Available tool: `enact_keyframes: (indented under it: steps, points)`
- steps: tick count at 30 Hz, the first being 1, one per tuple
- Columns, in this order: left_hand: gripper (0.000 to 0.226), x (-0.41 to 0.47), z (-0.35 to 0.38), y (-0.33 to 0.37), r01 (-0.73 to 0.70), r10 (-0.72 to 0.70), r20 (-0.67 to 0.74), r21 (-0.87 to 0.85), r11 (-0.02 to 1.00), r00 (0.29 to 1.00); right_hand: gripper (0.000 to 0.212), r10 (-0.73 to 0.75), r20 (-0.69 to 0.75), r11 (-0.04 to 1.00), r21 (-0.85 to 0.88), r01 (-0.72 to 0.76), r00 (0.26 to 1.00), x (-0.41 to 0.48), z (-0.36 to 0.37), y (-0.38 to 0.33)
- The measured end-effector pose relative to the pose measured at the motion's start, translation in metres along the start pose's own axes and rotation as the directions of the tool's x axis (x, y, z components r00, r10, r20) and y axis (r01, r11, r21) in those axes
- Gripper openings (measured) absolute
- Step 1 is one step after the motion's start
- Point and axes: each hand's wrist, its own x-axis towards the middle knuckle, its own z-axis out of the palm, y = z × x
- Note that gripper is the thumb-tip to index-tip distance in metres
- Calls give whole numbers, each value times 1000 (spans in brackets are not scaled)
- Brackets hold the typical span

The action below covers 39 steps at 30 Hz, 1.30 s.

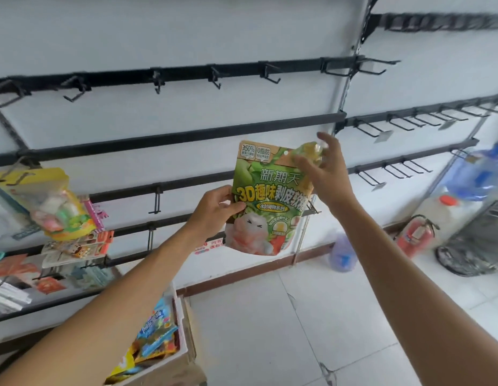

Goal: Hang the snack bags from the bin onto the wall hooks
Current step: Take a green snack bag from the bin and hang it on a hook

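A glossy green snack pouch is up before the wall, unhung — left hand gripping its side edge, right hand pinching its top corner. Colourful packets hang at left; the brown cardboard bin holds more — most black wire hooks are bare.

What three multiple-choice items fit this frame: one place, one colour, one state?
1. Where is the white foam bin of snack bags?
A. on the top rail
B. lower left, below the left forearm
C. far right, on a shelf

2. What is the main colour of the glossy plastic snack pouch that is being held up?
A. green
B. black
C. purple

3. What state is that pouch in?
A. hanging on a hook, untouched
B. lying on the floor
C. held by the left hand and the right hand

Key:
1 B, the bin sits low at the left edge.
2 A, the pouch's front is mostly green.
3 C, the left hand grips its side, the right pinches its top corner, and its hang hole is empty.
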Motion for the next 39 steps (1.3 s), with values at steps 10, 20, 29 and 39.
enact_keyframes:
  steps: [10, 20, 29, 39]
  points:
    - [20, 64, 51, -13, 17, -19, 19, 63, 998, 1000, 20, -194, 241, 754, -583, 302, 951, 78, -40, 29]
    - [26, 178, 80, -13, 26, -49, 139, 160, 987, 989, 8, -85, 321, 821, -514, 249, 943, 174, -75, 56]
    - [48, 278, 126, 92, -289, 287, 35, 77, 954, 957, 12, -139, 291, 831, -486, 272, 946, 257, -127, 65]
    - [14, 357, 170, 150, -341, 415, -156, 358, 869, 896, 3, -274, 307, 850, -367, 379, 911, 349, -161, 58]
